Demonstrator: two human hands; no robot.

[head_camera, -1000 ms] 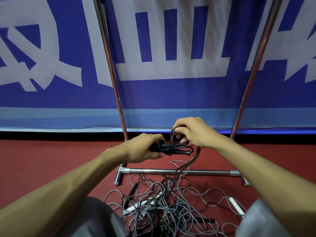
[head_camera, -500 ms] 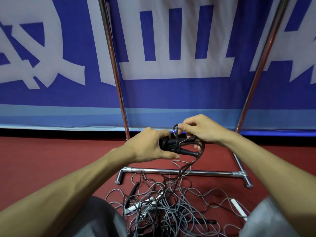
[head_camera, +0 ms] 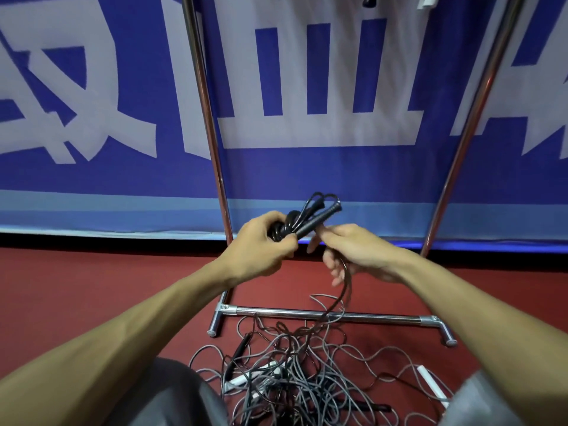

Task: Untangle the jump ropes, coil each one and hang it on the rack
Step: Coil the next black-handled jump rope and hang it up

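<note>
Red floor before a blue banner with white lettering. Left hand grips a coiled black rope together with its handles, which point up and to the right. Right hand, just beside it, has loosely spread fingers — a strand runs down from among them, though whether it is pinched cannot be told. Strand descends to a tangled pile of ropes on the floor, by the base bar of the rack — uprights rise on either side.
</note>
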